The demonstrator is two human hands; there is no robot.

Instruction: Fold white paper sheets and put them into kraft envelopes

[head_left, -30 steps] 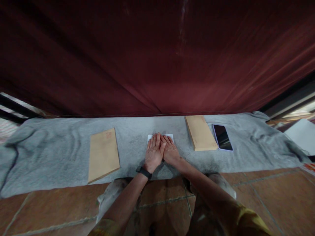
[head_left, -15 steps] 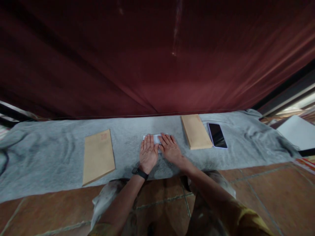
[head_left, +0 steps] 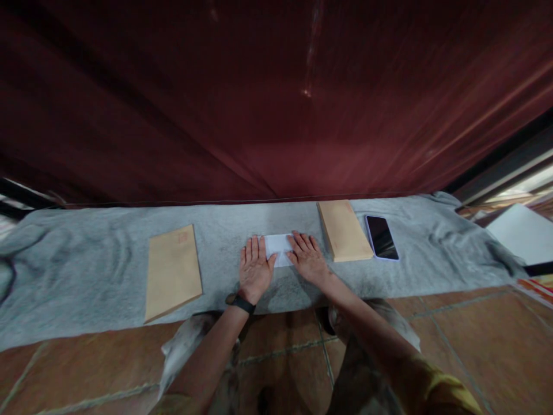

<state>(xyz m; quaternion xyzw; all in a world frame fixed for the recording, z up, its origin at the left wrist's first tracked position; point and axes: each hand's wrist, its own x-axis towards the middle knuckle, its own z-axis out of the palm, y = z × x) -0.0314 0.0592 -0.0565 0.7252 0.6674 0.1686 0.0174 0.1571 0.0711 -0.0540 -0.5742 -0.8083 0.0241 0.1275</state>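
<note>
A small white sheet of paper (head_left: 279, 244), which looks folded, lies flat on the grey cloth (head_left: 233, 216) in front of me. My left hand (head_left: 255, 270) rests palm down at the paper's left edge, fingers stretched out and thumb on or beside the sheet. Over the paper's right edge lies my right hand (head_left: 308, 260), also flat, with its fingers pointing forward. Part of the sheet's right side is hidden under it. Neither hand grips anything. A black watch (head_left: 241, 303) is on my left wrist.
To the left lie brown envelopes (head_left: 173, 271) with a red stamp. A thicker stack of brown envelopes (head_left: 345, 230) sits to the right, beside a phone (head_left: 382, 237) in a purple case. A dark red curtain (head_left: 276, 115) hangs behind. Tiled floor (head_left: 458, 328) lies below.
My hands have slid apart, the left one leftward and the right one rightward. More of the white paper shows between them.
</note>
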